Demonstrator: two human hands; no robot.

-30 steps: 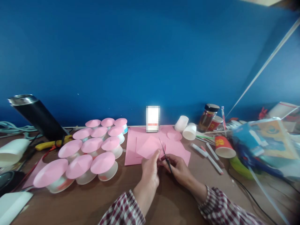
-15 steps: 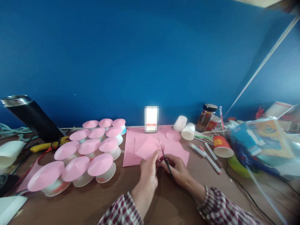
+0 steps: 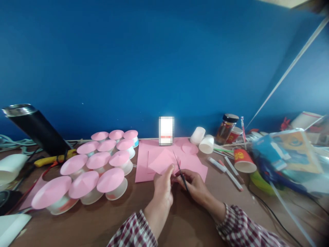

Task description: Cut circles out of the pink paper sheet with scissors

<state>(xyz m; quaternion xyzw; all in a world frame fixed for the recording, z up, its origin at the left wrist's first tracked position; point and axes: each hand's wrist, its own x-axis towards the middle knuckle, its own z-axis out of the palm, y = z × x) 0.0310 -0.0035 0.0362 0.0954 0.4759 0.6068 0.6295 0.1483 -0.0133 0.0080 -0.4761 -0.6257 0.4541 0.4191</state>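
My left hand (image 3: 164, 187) is closed on a piece of pink paper (image 3: 163, 162), its thumb pressed on top near the paper's right edge. In my right hand (image 3: 193, 185) is a pair of dark scissors (image 3: 183, 178), whose blades point up and away along that edge. The fingertips of both hands are close together, and part of the scissors' handle is hidden by my fingers. Beneath the held piece lie larger pink sheets (image 3: 142, 169) on the brown table. A round pink paper disc (image 3: 190, 148) rests on them toward the right.
Several paper cups topped with pink cones (image 3: 83, 185) stand in rows at the left. Two white cups (image 3: 206, 144) and several markers (image 3: 224, 171) lie right of the sheets. A black flask (image 3: 41, 132) leans far left; a blue glue gun (image 3: 277, 180) is at right.
Almost nothing differs. The view has shifted very slightly, and both hands keep the same grip on the paper and scissors.
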